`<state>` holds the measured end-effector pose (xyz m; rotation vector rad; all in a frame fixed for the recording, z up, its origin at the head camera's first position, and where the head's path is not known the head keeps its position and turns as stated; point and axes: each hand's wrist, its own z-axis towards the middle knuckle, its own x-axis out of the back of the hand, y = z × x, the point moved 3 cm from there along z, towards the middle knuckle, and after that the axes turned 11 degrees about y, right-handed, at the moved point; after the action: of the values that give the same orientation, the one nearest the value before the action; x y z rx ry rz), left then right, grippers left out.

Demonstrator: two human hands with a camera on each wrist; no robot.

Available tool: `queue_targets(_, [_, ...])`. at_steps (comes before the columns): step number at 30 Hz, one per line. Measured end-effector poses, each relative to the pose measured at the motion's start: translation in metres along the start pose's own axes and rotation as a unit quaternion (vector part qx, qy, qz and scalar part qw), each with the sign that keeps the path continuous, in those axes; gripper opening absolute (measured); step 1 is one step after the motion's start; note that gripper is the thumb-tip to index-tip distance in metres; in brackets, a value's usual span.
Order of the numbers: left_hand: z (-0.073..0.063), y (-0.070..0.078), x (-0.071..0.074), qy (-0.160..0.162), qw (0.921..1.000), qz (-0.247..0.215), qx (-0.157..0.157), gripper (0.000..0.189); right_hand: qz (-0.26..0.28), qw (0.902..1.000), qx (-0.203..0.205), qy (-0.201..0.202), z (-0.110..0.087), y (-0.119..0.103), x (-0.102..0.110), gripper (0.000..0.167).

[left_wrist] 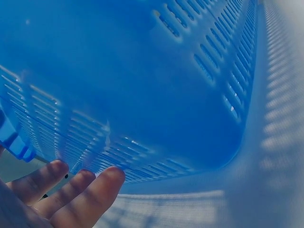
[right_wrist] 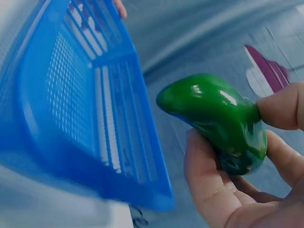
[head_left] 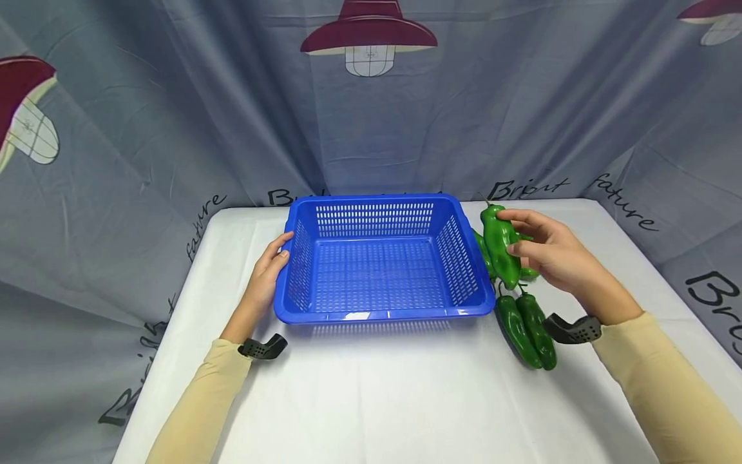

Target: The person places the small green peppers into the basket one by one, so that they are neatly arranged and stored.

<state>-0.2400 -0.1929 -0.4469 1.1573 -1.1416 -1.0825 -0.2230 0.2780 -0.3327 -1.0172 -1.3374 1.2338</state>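
In the head view, a blue plastic basket [head_left: 382,316] with slotted walls lies in the middle of the white table. My left hand [head_left: 266,270] touches its left side, fingertips right at the rim. Under that rim, the left wrist view shows relaxed fingers [left_wrist: 90,194] against the outer wall [left_wrist: 118,95]; the thumb is hidden there. Right of the basket, my right hand [head_left: 551,251] pinches a glossy green pepper [head_left: 500,248] between thumb and fingers. The right wrist view shows this pepper [right_wrist: 213,111] raised beside the basket's rim [right_wrist: 142,109].
Two darker green peppers [head_left: 518,332] lie side by side on the table [head_left: 377,399], near the basket's front right corner. More green peppers [head_left: 529,274] lie partly hidden behind the right hand. A grey curtain [head_left: 371,142] with printed lamps hangs around the table.
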Motion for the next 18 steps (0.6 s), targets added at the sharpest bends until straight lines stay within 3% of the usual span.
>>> queue_targets(9, [0.001,-0.002,0.001,0.0,1.0,0.0,-0.001,0.05,-0.074,0.9951,-0.061,-0.023,0.03,-0.015,-0.052,0.056])
queue_targets(18, [0.003,-0.004,0.001,-0.001,1.0,-0.005,0.001,0.05,-0.082,0.9913,-0.097,-0.033,0.05,-0.01,-0.083,0.061])
